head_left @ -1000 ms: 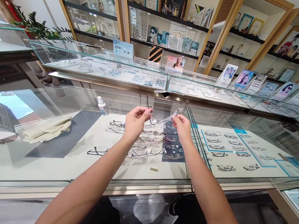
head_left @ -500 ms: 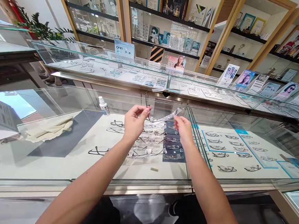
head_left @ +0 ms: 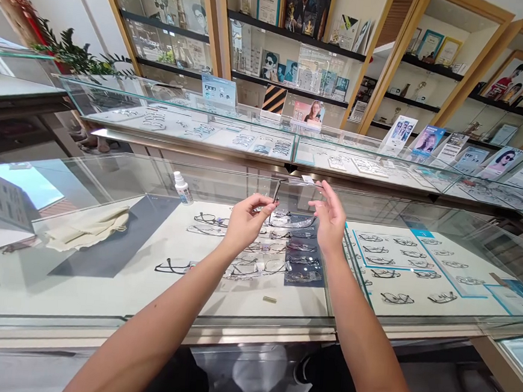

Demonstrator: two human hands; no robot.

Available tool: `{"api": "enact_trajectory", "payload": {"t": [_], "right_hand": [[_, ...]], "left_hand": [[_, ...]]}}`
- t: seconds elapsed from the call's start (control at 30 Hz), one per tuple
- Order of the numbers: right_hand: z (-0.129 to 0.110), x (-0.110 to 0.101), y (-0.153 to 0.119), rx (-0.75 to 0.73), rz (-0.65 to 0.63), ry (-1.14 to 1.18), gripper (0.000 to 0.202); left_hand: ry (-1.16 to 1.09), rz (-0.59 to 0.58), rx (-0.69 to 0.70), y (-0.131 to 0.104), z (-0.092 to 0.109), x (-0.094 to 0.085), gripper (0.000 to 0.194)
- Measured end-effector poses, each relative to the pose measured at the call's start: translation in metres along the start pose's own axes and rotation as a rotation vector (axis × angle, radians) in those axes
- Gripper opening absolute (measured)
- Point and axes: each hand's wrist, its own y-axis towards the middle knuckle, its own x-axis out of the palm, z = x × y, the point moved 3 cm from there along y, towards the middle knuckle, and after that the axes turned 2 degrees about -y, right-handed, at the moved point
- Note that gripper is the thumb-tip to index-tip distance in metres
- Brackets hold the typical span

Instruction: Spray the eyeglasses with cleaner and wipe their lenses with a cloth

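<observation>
Dark-framed eyeglasses [head_left: 290,225] are held up above the glass counter, a small white tag [head_left: 307,180] on the far temple. My left hand [head_left: 251,219] pinches them near the left hinge between thumb and fingers. Beside their right side is my right hand [head_left: 331,221], its fingers stretched and thumb apart. Its index fingertip meets the temple's end; whether it presses on it I cannot tell. Beneath the hands lie rows of eyeglasses [head_left: 270,245], several in clear sleeves, partly on a dark grey mat [head_left: 303,278].
A white bottle [head_left: 182,188] stands left of my hands. Farther left, a cream cloth [head_left: 87,229] lies by a dark grey sheet [head_left: 117,239]. A small gold-coloured bar [head_left: 269,299] lies near the front edge. More eyeglasses [head_left: 397,298] rest in the right-hand section; another display case [head_left: 194,129] stands behind.
My left hand has moved right with the eyeglasses, which have turned. My right hand has gone from a pinch at their clear-wrapped end to spread fingers, shifting slightly right.
</observation>
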Motion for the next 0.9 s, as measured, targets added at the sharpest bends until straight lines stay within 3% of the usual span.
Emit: {"api": "enact_trajectory", "payload": {"t": [0.3,0.4,0.47,0.6,0.9], "right_hand": [[-0.007,0.003,-0.004,0.007,0.014,0.017,0.053],[-0.009,0.010,-0.009,-0.012,0.045,0.038,0.039],[-0.009,0.018,-0.014,-0.013,-0.032,-0.023,0.031],[-0.011,0.038,-0.024,-0.063,-0.238,-0.173,0.035],[-0.009,0.044,-0.032,-0.093,-0.248,-0.150,0.020]], "left_hand": [[-0.036,-0.012,-0.020,0.001,-0.002,0.001,0.036],[-0.081,-0.014,-0.024,-0.001,-0.003,0.002,0.034],[-0.094,-0.015,-0.017,-0.002,-0.003,0.003,0.032],[-0.089,-0.028,0.013,-0.004,0.000,0.006,0.029],[-0.276,-0.110,-0.156,-0.006,0.001,0.009,0.028]]}}
